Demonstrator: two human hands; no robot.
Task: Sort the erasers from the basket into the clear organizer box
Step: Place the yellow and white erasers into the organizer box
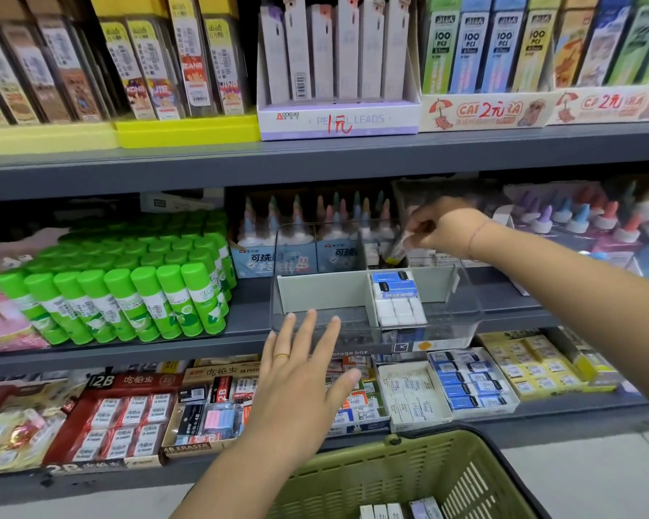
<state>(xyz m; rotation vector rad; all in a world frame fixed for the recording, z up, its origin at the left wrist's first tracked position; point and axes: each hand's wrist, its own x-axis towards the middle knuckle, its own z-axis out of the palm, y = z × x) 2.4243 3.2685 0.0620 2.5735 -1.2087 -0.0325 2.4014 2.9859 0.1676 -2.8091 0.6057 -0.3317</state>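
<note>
The clear organizer box (461,312) stands on the middle shelf with grey dividers inside. Its middle compartment holds blue-sleeved erasers (394,284) and white erasers (401,310). My right hand (443,228) is over the box's back right part and pinches a white eraser with a yellow end (396,252), tilted downward. My left hand (304,372) hovers in front of the box's left front wall with fingers spread and straight, holding nothing. The green basket (390,477) sits at the bottom with a few erasers (401,511) in it.
Green glue sticks (128,294) crowd the shelf left of the box. Glue bottles (315,226) stand behind it. Trays of packaged erasers (469,383) fill the lower shelf. Pencil lead boxes (338,69) line the top shelf.
</note>
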